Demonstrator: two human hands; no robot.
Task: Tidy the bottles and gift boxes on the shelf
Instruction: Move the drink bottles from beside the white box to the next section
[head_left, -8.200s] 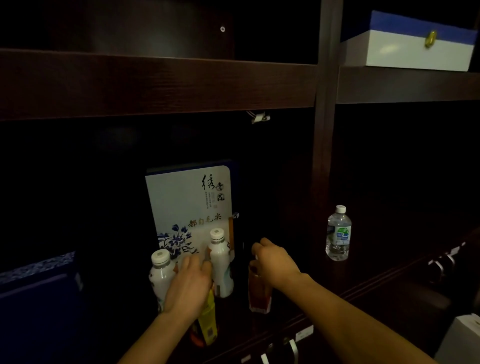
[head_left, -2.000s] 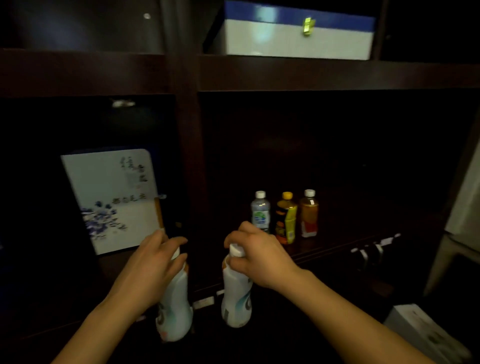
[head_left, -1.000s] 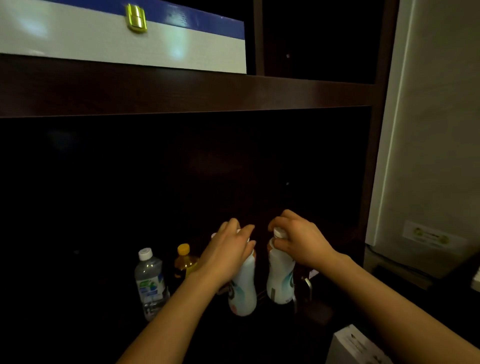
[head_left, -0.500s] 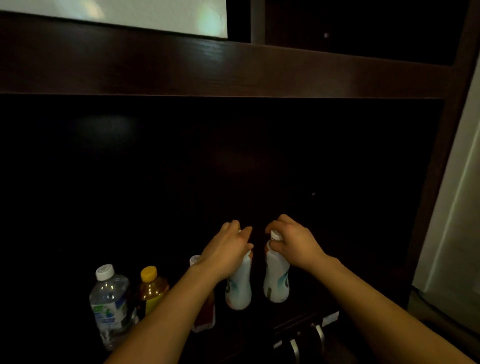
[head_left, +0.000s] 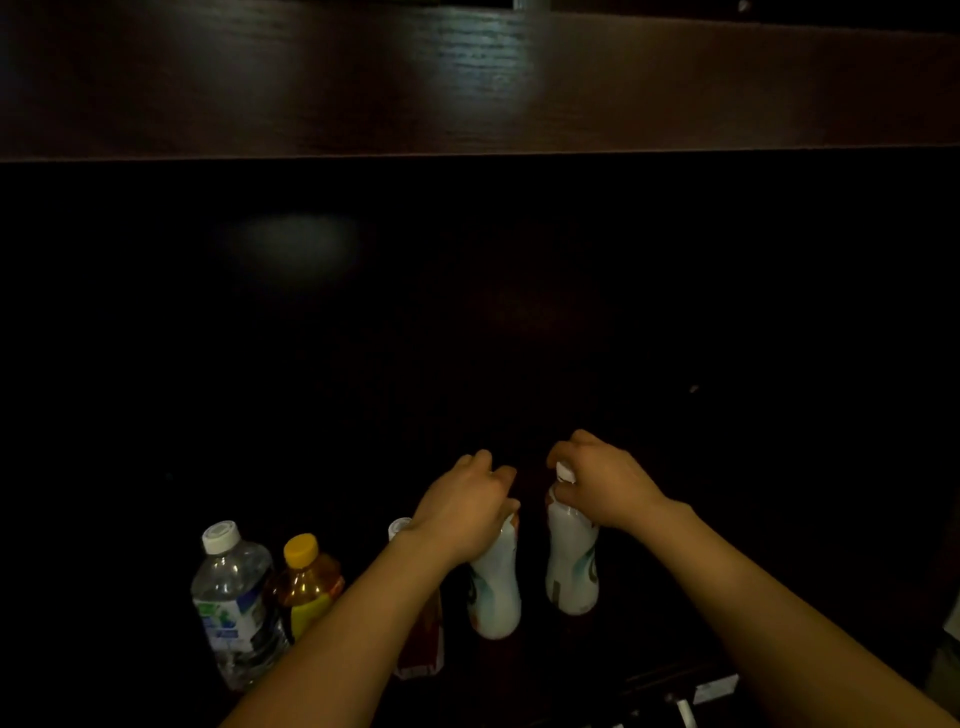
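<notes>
Two white bottles stand side by side in a dark shelf bay. My left hand (head_left: 465, 506) grips the top of the left white bottle (head_left: 494, 590). My right hand (head_left: 602, 483) holds the neck and cap of the right white bottle (head_left: 570, 564). To their left stand a clear water bottle (head_left: 231, 605) with a white cap, a yellow-capped amber bottle (head_left: 307, 587), and a red-brown bottle (head_left: 421, 639) partly hidden behind my left forearm.
A dark wooden shelf board (head_left: 467, 83) runs across the top. The bay behind the bottles is deep and very dark. A shelf front edge with small white labels (head_left: 714, 691) lies at the lower right.
I carried the two white bottles from the left bay into this one, beside the three other bottles. Over the last half second the view has drawn closer; my hands stay on both bottles.
</notes>
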